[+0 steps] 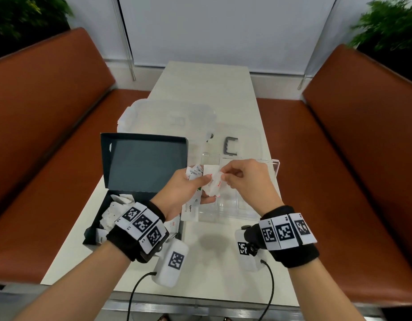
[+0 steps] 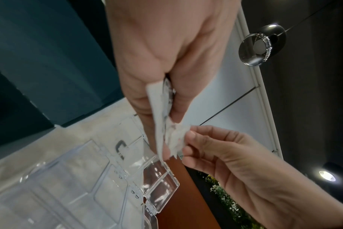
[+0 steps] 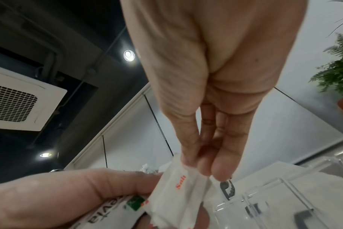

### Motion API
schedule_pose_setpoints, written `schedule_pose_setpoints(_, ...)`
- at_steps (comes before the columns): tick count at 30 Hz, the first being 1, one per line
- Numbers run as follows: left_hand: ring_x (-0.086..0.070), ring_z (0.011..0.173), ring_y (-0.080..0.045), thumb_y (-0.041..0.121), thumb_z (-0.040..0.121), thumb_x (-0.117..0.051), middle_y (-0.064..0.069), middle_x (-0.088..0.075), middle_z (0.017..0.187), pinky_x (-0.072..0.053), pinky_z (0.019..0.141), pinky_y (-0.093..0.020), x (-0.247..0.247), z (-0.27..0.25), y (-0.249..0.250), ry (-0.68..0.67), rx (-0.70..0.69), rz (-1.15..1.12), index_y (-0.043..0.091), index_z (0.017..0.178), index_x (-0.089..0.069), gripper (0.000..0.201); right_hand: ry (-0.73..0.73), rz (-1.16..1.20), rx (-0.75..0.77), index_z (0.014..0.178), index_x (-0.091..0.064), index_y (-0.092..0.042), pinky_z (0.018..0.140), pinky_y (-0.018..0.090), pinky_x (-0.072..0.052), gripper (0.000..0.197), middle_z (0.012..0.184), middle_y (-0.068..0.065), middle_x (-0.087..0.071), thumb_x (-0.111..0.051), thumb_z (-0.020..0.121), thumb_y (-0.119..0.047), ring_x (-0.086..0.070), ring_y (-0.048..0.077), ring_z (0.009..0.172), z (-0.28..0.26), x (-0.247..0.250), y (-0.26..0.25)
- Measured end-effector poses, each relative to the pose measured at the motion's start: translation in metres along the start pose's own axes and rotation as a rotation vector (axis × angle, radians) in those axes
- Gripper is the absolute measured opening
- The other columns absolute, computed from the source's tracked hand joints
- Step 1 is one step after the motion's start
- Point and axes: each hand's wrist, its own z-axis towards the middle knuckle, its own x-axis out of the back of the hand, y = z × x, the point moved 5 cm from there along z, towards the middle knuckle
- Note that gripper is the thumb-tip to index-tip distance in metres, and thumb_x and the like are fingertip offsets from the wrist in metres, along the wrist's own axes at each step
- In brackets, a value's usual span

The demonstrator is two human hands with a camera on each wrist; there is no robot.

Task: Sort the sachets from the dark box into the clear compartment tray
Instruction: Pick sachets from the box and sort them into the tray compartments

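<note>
Left hand clutches a fanned bundle of sachets above the near-left edge of the clear compartment tray. Right hand, thumb and fingers closed, pinches the corner of a white salt sachet that sits on top of the bundle. The tray lies directly below and just ahead of both hands, the right hand nearer its compartments. The dark box, holding more sachets, stands left on the table. Which compartment is intended cannot be told; the tray's dividers, being transparent, are hard to trace.
</note>
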Motion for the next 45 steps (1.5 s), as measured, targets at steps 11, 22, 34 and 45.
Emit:
schedule_pose_setpoints(11,-0.072,0.087,-0.034,0.009,0.094,-0.060,-0.021,-0.072,0.102,-0.061,0.067,-0.040,-0.004,0.001,-0.004,0.033,0.025,-0.175,0.004,0.115,-0.063,0.021,0.146,0.057,-0.044,0.080,-0.070,-0.013,0.070,0.026,-0.055,0.006,0.067,-0.003,-0.065,-0.070,0.081,-0.008,-0.063,0.011,0.064,0.004,-0.008,0.002)
schedule_pose_setpoints(22,-0.072,0.088,-0.030,0.008,0.094,-0.059,-0.016,-0.073,0.103,-0.060,0.066,-0.037,0.005,0.008,-0.001,0.138,-0.036,-0.254,0.004,0.117,-0.061,0.023,0.242,0.475,-0.289,0.079,-0.070,-0.009,0.055,0.023,-0.056,0.005,0.066,0.008,-0.069,-0.071,0.082,-0.006,-0.065,0.011,0.053,0.000,-0.016,0.021)
schedule_pose_setpoints(34,-0.069,0.092,-0.039,0.005,0.092,-0.062,-0.023,-0.070,0.106,-0.061,0.072,-0.045,0.004,0.013,-0.003,0.124,0.014,-0.226,0.001,0.115,-0.061,0.024,0.260,0.280,-0.150,0.082,-0.072,-0.011,0.060,0.020,-0.056,0.004,0.065,0.000,-0.067,-0.071,0.082,-0.007,-0.059,0.003,0.051,0.004,-0.015,0.013)
schedule_pose_setpoints(45,-0.071,0.092,-0.036,-0.004,0.088,-0.063,-0.020,-0.071,0.105,-0.061,0.068,-0.041,-0.001,0.016,-0.006,0.120,-0.034,-0.203,0.003,0.109,-0.063,0.022,0.237,0.171,-0.160,0.083,-0.073,-0.015,0.077,0.036,-0.057,0.004,0.071,-0.008,-0.067,-0.069,0.084,-0.017,-0.066,0.012,0.070,0.006,-0.018,0.017)
